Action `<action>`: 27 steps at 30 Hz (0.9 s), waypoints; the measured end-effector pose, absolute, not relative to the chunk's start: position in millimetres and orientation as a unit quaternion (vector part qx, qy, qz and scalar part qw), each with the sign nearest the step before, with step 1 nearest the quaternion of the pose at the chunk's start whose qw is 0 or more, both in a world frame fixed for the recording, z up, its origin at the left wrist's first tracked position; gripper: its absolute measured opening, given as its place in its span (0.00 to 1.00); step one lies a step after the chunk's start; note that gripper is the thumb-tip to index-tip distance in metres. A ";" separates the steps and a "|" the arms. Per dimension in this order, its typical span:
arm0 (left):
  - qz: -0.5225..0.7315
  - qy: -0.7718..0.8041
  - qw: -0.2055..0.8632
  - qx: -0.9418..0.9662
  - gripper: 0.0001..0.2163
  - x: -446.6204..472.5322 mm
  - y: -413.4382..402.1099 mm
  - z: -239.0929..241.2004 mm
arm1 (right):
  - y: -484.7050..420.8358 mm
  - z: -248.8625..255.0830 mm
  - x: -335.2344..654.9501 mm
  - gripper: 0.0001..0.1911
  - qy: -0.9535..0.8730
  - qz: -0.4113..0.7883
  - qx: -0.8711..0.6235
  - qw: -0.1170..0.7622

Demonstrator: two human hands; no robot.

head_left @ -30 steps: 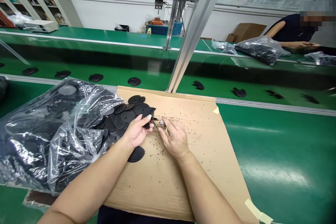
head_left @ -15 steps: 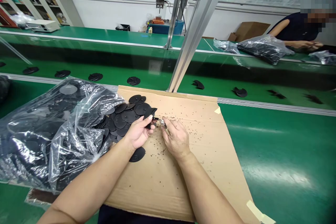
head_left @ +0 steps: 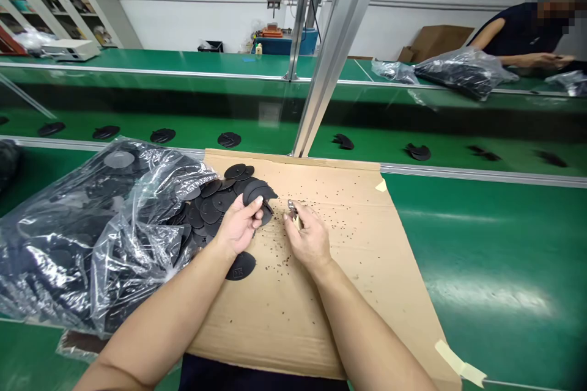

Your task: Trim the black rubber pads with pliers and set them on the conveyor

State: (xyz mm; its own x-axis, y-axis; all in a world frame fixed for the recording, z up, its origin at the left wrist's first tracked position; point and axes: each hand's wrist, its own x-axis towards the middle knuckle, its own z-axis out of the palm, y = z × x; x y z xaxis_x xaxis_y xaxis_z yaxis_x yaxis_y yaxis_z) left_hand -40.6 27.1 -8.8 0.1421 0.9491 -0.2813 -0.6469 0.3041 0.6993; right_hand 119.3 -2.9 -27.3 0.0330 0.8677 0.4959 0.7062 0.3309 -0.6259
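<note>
My left hand (head_left: 241, 223) pinches black plastic discs (head_left: 259, 191) between thumb and fingers, one with a jagged or cut-out edge. Just to the right, my right hand (head_left: 308, 237) is closed round small nippers (head_left: 291, 206) with a metal head and a pale handle. The nippers' tip is apart from the discs. Beneath and left of my left hand lies a pile of black discs (head_left: 210, 210). One loose disc (head_left: 241, 266) with a raised mark rests nearer to me. Small dark scraps are scattered over the cardboard sheet (head_left: 293, 330).
A clear plastic bag (head_left: 132, 244) full of black discs lies at left against the pile. Beyond the cardboard, black parts lie spaced along a green conveyor belt (head_left: 192, 125). A metal post (head_left: 328, 61) rises at the cardboard's far edge. A co-worker (head_left: 518, 36) sits across at right.
The nippers have come away from the black part and now point upward in my right hand. My left hand has turned the discs, so their flat faces show more.
</note>
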 end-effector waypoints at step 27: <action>0.423 0.334 0.822 0.183 0.06 -46.9 28.6 -2.6 | -8.5 -20.1 118.6 0.16 -0.809 0.188 -0.462 0.311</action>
State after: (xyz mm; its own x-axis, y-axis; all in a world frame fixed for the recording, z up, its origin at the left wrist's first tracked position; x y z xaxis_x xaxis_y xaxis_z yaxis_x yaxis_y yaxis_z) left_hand -46.9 28.6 -2.6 0.4185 0.8186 -0.3935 -0.5735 0.5741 0.5843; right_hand 118.6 -8.5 -20.1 -0.3798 0.8643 0.3297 0.6310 0.5027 -0.5909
